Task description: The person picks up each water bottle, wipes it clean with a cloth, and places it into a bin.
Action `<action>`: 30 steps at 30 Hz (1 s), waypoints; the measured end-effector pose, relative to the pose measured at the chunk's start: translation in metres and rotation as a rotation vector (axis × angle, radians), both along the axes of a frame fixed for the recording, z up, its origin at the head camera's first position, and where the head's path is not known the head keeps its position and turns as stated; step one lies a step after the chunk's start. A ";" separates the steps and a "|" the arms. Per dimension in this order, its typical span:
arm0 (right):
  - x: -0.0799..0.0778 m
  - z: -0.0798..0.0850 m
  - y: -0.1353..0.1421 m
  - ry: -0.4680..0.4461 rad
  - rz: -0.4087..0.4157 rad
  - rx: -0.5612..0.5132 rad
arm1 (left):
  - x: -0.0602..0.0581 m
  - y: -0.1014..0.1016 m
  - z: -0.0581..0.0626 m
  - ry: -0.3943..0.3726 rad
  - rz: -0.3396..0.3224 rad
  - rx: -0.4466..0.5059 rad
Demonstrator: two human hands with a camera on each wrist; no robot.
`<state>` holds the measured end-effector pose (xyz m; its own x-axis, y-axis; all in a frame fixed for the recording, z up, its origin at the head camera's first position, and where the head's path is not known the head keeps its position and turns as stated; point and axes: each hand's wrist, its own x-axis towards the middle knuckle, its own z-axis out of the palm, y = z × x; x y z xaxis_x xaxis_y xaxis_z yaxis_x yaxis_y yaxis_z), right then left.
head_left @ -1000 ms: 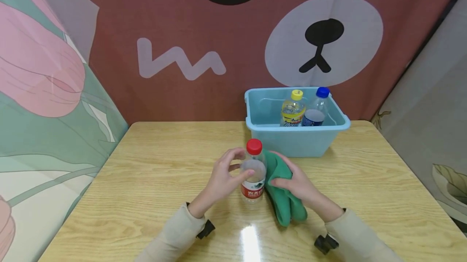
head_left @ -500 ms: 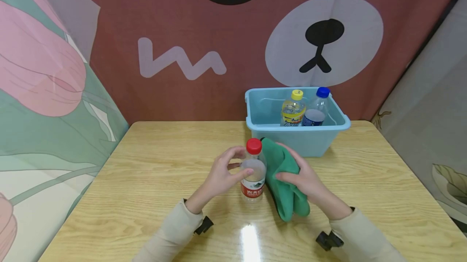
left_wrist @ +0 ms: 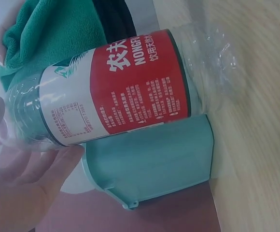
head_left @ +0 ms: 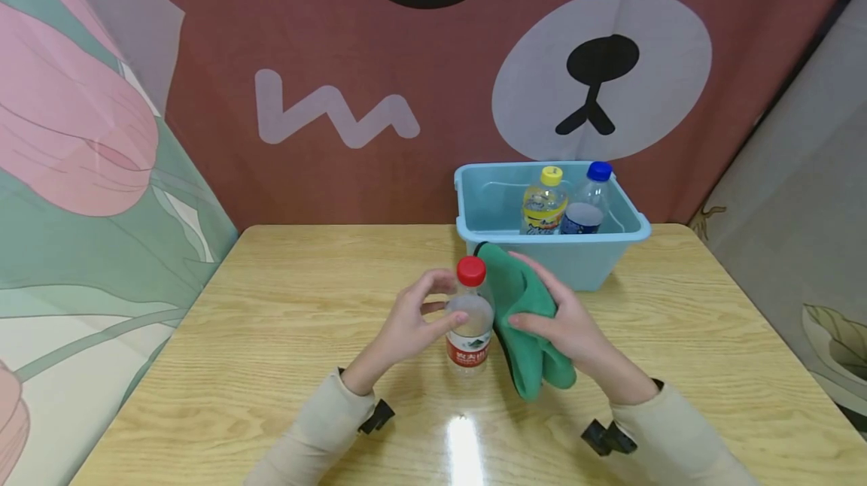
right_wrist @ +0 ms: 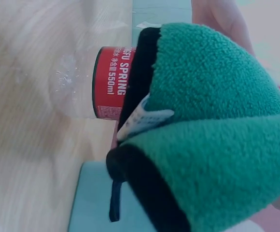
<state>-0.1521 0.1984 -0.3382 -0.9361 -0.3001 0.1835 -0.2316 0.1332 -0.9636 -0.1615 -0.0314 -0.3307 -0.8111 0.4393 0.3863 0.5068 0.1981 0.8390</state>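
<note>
A clear plastic water bottle with a red cap and a red-and-white label stands upright on the wooden table. My left hand holds it round the upper part, thumb in front, and some fingers are hidden behind it. In my right hand is a folded green cloth with black edging, pinched between thumb and fingers. The cloth lies along the bottle's right side. In the right wrist view, the cloth covers much of the bottle, and a small white tag shows on it.
Behind the bottle and cloth stands a light blue bin. Inside it are a yellow-capped bottle and a blue-capped bottle. A patterned curtain hangs behind the table.
My right hand has shifted slightly right, and the green cloth has slid up along the bottle's side. My left hand and the bottle have stayed nearly still.
</note>
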 end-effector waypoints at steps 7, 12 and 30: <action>-0.001 0.001 -0.011 0.058 0.044 0.061 | 0.001 0.000 0.002 0.102 0.034 -0.020; -0.003 0.000 -0.016 0.081 0.047 0.089 | 0.001 0.000 0.003 0.110 0.036 -0.027; -0.011 -0.001 -0.030 0.082 0.068 0.220 | 0.001 -0.001 0.000 0.152 0.047 -0.010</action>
<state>-0.1633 0.1685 -0.3396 -0.8972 -0.4028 0.1813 -0.3234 0.3196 -0.8906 -0.1607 -0.0320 -0.3311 -0.7630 0.4067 0.5023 0.6182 0.2324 0.7509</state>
